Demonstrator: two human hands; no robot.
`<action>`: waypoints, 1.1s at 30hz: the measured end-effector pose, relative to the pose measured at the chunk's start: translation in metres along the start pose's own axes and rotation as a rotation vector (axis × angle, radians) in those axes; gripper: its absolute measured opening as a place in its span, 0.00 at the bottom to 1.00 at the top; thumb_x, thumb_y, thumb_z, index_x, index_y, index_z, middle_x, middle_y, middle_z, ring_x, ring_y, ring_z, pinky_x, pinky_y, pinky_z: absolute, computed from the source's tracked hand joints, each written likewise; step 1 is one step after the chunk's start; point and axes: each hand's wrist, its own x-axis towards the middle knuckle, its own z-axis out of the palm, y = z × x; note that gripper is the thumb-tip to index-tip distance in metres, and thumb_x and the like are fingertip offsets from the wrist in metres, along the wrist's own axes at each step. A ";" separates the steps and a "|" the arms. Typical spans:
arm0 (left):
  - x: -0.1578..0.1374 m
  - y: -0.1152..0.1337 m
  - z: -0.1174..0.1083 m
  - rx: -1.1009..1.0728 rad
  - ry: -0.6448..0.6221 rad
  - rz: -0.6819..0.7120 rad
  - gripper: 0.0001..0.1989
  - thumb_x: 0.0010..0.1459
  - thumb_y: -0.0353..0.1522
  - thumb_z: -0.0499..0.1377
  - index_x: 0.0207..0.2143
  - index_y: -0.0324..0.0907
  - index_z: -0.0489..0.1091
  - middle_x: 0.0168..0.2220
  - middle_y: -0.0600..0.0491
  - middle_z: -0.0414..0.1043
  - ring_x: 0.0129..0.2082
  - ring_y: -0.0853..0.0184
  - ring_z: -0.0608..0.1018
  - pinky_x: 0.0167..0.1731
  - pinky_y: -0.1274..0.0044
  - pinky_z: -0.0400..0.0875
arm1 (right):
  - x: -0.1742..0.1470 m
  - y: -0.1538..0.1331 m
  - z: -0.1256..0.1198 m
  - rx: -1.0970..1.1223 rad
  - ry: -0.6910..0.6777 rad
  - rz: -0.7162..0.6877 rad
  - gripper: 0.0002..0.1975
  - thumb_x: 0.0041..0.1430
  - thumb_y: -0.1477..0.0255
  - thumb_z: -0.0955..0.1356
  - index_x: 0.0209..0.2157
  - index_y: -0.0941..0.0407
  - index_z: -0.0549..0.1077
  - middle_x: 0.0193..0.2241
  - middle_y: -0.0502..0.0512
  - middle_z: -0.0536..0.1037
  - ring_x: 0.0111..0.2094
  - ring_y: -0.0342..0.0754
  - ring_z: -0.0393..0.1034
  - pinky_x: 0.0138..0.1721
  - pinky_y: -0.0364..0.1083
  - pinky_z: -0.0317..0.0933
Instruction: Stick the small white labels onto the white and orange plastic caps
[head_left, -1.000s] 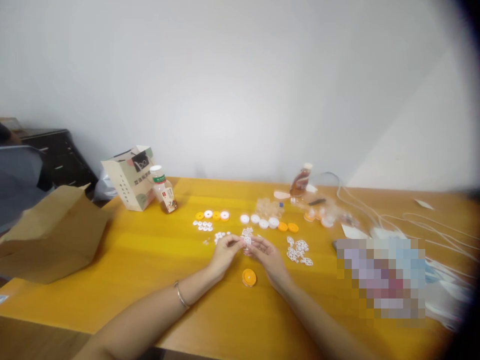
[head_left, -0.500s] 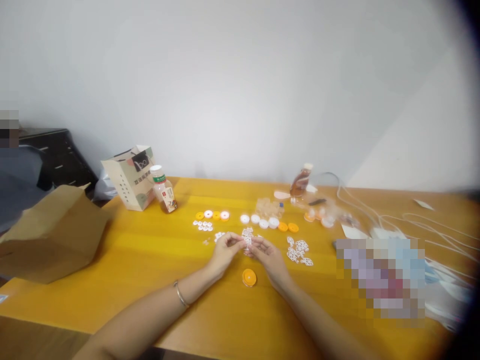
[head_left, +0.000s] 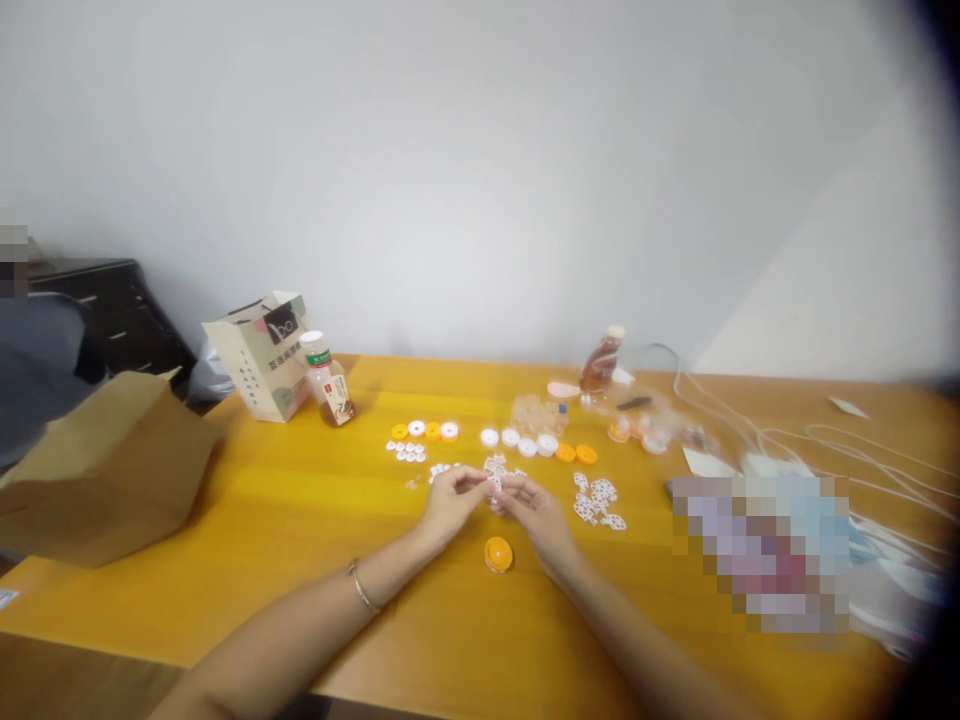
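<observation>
My left hand (head_left: pixel 451 506) and my right hand (head_left: pixel 541 514) meet over the middle of the table, fingertips pinched together. Between them is a small white perforated plastic piece (head_left: pixel 494 484), partly covered by the fingers; its exact shape is hard to make out. Just below the hands lies an orange round disc (head_left: pixel 499 554). Several similar white perforated pieces (head_left: pixel 598 503) are grouped to the right of my right hand, and a few more (head_left: pixel 495 464) lie just beyond the fingertips. Small white parts (head_left: pixel 406 452) sit in rows to the far left of my hands.
White discs (head_left: pixel 528 447) and orange discs (head_left: pixel 576 454) form rows beyond the hands. A drink bottle (head_left: pixel 328 385) stands by a paper bag (head_left: pixel 262 365); another bottle (head_left: pixel 602 362) is at the back. A brown bag (head_left: pixel 112 470) occupies the left, cables (head_left: pixel 757 437) the right. A person sits far left.
Both hands stay nearly in place with the white piece between them; the fingers and the piece shift only slightly. Things on the table have not moved.
</observation>
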 end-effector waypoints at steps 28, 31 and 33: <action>-0.011 0.022 -0.021 0.350 -0.484 0.209 0.11 0.51 0.35 0.56 0.35 0.39 0.72 0.32 0.49 0.75 0.31 0.68 0.75 0.34 0.78 0.68 | -0.016 -0.026 -0.014 -0.913 -0.505 -0.153 0.11 0.44 0.73 0.67 0.33 0.55 0.66 0.20 0.44 0.64 0.22 0.41 0.58 0.24 0.39 0.52; -0.011 0.021 -0.020 0.377 -0.521 0.211 0.11 0.51 0.35 0.56 0.35 0.38 0.72 0.31 0.49 0.74 0.30 0.68 0.75 0.33 0.78 0.68 | -0.016 -0.026 -0.015 -0.898 -0.506 -0.143 0.09 0.44 0.73 0.67 0.32 0.55 0.67 0.20 0.45 0.65 0.22 0.41 0.59 0.23 0.39 0.52; -0.012 0.021 -0.020 0.391 -0.542 0.223 0.10 0.52 0.35 0.56 0.34 0.39 0.72 0.30 0.50 0.74 0.30 0.69 0.75 0.33 0.79 0.68 | -0.016 -0.026 -0.015 -0.883 -0.499 -0.140 0.08 0.44 0.73 0.67 0.30 0.55 0.67 0.20 0.45 0.65 0.22 0.41 0.59 0.23 0.39 0.52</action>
